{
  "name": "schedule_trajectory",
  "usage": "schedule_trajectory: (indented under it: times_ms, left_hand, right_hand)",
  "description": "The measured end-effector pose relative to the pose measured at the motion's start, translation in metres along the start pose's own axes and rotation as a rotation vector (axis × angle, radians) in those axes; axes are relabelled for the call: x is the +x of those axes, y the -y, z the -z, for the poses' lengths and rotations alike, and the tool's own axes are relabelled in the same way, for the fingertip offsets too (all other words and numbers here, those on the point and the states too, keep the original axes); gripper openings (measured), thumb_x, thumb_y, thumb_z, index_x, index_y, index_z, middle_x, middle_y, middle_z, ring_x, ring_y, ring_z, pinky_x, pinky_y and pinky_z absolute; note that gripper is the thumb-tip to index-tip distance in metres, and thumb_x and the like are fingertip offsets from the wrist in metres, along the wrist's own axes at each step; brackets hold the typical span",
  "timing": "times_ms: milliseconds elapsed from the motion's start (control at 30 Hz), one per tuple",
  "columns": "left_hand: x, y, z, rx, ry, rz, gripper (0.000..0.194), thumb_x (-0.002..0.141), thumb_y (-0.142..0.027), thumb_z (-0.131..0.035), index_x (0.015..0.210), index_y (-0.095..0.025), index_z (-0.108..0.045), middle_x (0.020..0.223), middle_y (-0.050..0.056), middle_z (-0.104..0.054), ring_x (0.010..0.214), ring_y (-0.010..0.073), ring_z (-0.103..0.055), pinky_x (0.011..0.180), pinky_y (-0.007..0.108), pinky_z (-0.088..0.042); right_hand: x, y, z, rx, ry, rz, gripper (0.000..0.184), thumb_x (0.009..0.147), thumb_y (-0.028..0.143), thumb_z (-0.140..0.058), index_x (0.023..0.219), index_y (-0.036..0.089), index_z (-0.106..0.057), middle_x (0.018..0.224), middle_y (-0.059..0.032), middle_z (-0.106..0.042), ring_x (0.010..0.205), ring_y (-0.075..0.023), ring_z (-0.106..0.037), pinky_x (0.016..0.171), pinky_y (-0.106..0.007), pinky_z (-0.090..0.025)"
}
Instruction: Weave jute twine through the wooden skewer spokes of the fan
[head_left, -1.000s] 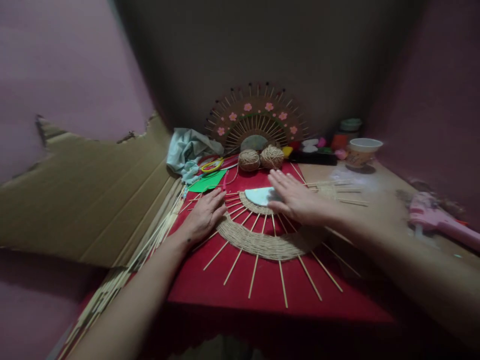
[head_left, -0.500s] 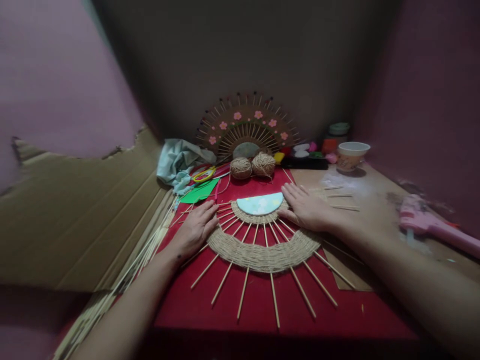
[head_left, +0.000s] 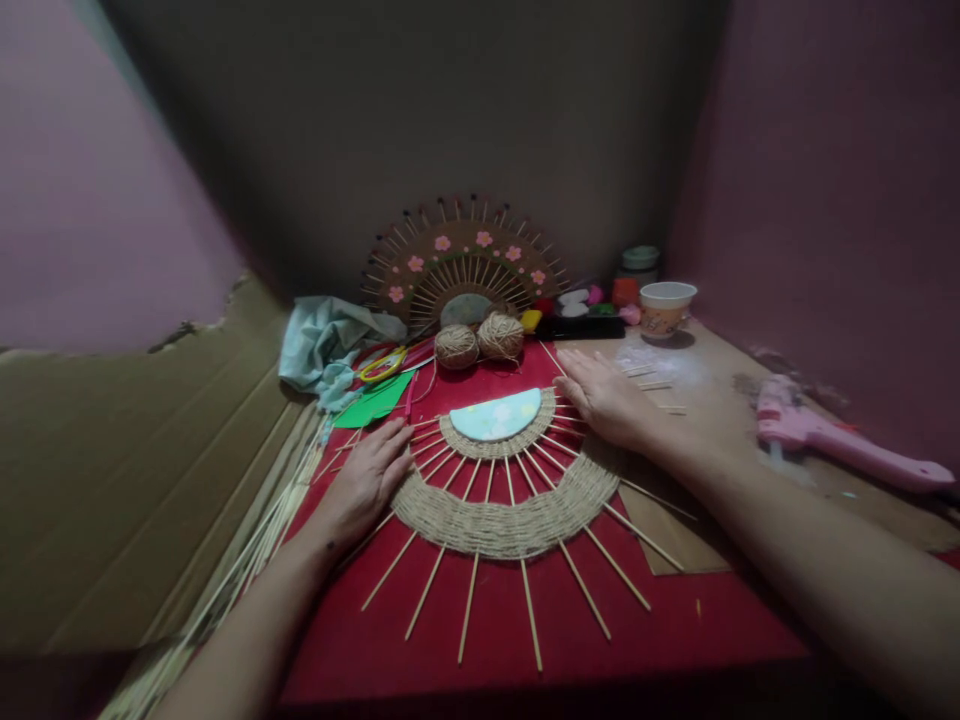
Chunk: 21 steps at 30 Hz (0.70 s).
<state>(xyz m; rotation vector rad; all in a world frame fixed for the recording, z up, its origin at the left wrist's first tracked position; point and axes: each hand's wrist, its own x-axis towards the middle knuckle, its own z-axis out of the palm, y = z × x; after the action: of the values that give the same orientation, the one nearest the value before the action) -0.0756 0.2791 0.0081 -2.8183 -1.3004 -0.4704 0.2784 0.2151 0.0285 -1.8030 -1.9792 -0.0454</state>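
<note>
Fingers of the left hand are extended and close together, palm down, over the left end of the fan; they grip nothing. Those of the right hand are likewise extended, the thumb set slightly apart, and lie over the fan's right-hand sticks; whether they press cannot be told. The fan lies between the hands on the red cloth, its sticks radiating towards the viewer through a woven band. At its centre is a pale blue half-disc, straight edge away from the viewer. Beyond it, two twine balls sit side by side before a flowered fan standing upright. Left of these: green sheet, scissors and rag. Right: cup and, nearer the viewer, pink glue gun.
</note>
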Motion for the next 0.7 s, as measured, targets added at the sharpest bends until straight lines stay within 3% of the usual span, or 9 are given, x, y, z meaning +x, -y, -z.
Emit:
schedule_trajectory:
  times_ms: [200, 467, 600, 700]
  left_hand:
    - [0.000, 0.001, 0.000, 0.002, 0.010, -0.001, 0.057, 0.093, -0.048, -0.026, 0.131, -0.014, -0.050, 0.142, 0.012, -0.044, 0.132, 0.0241, -0.038, 0.110, 0.043, -0.032]
    - [0.001, 0.001, -0.001, 0.016, 0.007, -0.001, 0.057, 0.094, -0.049, -0.026, 0.131, -0.014, -0.050, 0.142, 0.011, -0.044, 0.132, 0.0245, -0.038, 0.110, 0.043, -0.032]
    - [0.000, -0.001, -0.001, 0.004, 0.021, 0.000, 0.058, 0.094, -0.049, -0.025, 0.132, -0.012, -0.048, 0.143, 0.012, -0.042, 0.133, 0.0237, -0.036, 0.111, 0.042, -0.030]
    - [0.000, -0.003, -0.001, 0.005, 0.016, 0.005, 0.056, 0.094, -0.048, -0.026, 0.131, -0.012, -0.049, 0.142, 0.012, -0.043, 0.133, 0.0240, -0.036, 0.112, 0.043, -0.029]
  right_hand:
    - [-0.001, 0.000, 0.001, 0.113, -0.094, -0.021, 0.061, 0.094, 0.045, -0.020, 0.140, 0.009, -0.039, 0.143, -0.0135, -0.041, 0.133, -0.0263, -0.036, 0.110, -0.048, -0.025]
    - [-0.002, 0.005, 0.003, 0.157, -0.105, 0.003, 0.060, 0.095, 0.043, -0.022, 0.141, 0.007, -0.038, 0.142, -0.0142, -0.041, 0.132, -0.0249, -0.037, 0.112, -0.046, -0.024]
    - [-0.012, 0.026, 0.008, 0.180, -0.044, 0.177, 0.060, 0.095, 0.045, -0.026, 0.144, 0.011, -0.031, 0.146, -0.0132, -0.035, 0.136, -0.0225, -0.030, 0.112, -0.045, -0.026]
    - [-0.026, 0.054, 0.013, 0.137, 0.144, 0.367, 0.063, 0.094, 0.048, -0.032, 0.146, 0.012, -0.025, 0.152, -0.0135, -0.022, 0.140, -0.0252, -0.019, 0.112, -0.047, -0.025]
